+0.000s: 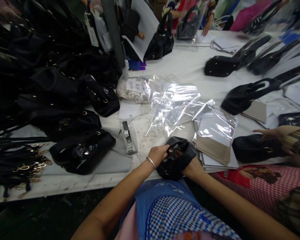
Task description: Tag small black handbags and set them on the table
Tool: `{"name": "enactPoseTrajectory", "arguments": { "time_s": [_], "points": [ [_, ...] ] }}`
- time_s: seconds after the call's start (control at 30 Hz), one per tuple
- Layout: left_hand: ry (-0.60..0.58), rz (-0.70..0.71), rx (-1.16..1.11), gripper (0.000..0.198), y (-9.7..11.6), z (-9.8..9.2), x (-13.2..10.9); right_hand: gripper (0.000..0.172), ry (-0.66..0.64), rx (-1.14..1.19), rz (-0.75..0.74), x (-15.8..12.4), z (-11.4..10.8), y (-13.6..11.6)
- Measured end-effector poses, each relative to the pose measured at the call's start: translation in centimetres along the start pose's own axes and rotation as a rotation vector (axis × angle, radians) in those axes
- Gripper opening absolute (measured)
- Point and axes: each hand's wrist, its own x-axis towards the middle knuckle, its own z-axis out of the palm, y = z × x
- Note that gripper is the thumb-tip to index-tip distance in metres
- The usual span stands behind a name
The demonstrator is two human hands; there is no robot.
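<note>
A black handbag (pixel 172 166) with gold-coloured eyelets stands at the table's front edge, close to my body. My left hand (pixel 159 155), with a silver bangle at the wrist, is closed on the bag's left rim. From the right, my right hand (pixel 191 167) reaches into the bag's opening beneath a strap or handle. Its fingers are mostly hidden by the black material. Just beyond the bag lies a heap of clear plastic sleeves (pixel 175 100). Stacked grey-brown and white cards (pixel 212 143), partly under clear film, sit right beside the bag.
A tape dispenser (pixel 128 136) lies left of my hands. Black handbags (pixel 82 151) pile up at left, near straps with gold clasps (pixel 27 165). A metal post (pixel 113 30) rises behind. At right, a co-worker's hand (pixel 277 135) touches another black bag (pixel 257 146).
</note>
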Motion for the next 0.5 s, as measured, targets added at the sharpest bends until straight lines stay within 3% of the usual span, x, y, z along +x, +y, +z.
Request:
{"name": "enactPoseTrajectory", "arguments": {
  "time_s": [0.17, 0.3, 0.4, 0.5],
  "points": [
    [0.064, 0.024, -0.126, 0.03, 1.7, 1.5, -0.5, 0.033, 0.065, 0.111, -0.017, 1.9, 1.9, 0.7],
    [0.145, 0.013, -0.256, 0.042, 1.9, 1.3, -1.2, 0.032, 0.153, 0.152, -0.043, -0.2, 2.7, 1.3],
    [0.077, 0.081, -0.368, 0.043, 0.8, 0.4, -1.2, 0.029, 0.425, 0.196, 0.002, -4.3, 3.0, 0.7],
    [0.017, 0.085, -0.513, 0.031, -0.6, -0.1, -0.1, 0.029, 0.756, 0.282, 0.401, -7.4, 4.1, 0.1]
  ]
}}
